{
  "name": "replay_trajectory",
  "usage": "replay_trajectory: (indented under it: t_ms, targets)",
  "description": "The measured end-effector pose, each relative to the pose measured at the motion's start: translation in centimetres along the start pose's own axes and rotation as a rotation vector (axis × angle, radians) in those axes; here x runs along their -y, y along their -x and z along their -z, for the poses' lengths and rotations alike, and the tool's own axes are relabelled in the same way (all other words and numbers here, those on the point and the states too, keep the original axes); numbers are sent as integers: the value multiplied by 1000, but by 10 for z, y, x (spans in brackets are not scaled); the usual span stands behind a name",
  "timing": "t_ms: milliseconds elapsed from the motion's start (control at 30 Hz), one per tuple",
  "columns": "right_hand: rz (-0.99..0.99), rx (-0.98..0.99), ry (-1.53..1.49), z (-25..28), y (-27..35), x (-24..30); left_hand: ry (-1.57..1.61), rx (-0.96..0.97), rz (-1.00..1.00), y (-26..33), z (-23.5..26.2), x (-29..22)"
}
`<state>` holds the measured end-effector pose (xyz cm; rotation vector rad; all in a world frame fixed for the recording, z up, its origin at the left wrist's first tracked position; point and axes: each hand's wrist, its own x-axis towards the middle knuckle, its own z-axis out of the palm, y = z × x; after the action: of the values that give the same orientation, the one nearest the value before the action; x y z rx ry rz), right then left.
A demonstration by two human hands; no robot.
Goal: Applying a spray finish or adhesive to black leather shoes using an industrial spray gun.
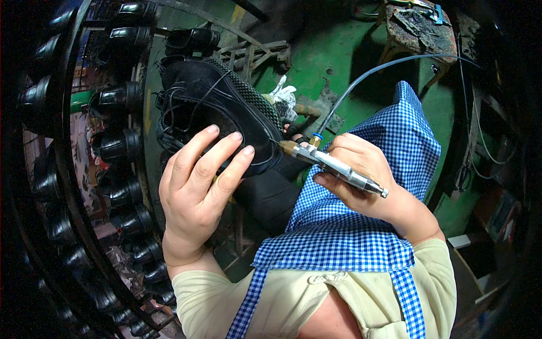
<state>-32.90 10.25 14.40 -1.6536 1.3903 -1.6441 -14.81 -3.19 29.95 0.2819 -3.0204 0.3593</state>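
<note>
A black lace-up shoe (248,121) is tilted in front of me, its opening toward me and its laces hanging loose on the left. My left hand (195,183) reaches over the shoe's heel end, long fingers resting at the collar; its thumb is hidden. In my right hand (361,169) is a slim silver spray gun (336,165) with a brass-coloured nozzle. The nozzle tip points left, close against the shoe's heel edge. From a blue fitting on the gun, a grey-blue hose (370,70) curves up and right.
Racks of shiny black shoes (116,99) line the left side. Beyond the shoe lie a crumpled white glove (284,96) and a wooden frame (254,56) on the green floor (322,39). A worn stool (423,31) holding tools stands at the far right. My blue checked apron (333,251) covers my lap.
</note>
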Motion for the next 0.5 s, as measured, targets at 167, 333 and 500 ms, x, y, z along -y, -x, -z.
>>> replay_trajectory:
  t_ms: [167, 333, 500]
  targets:
    - [-4, -14, 26, 5, 3, 3, 75, 58, -2, -18, 4, 3]
    - [14, -59, 43, 9, 8, 3, 235, 104, -8, -34, -3, 14]
    - [-6, -89, 113, 14, 6, 3, 253, 89, -49, -47, -12, 21]
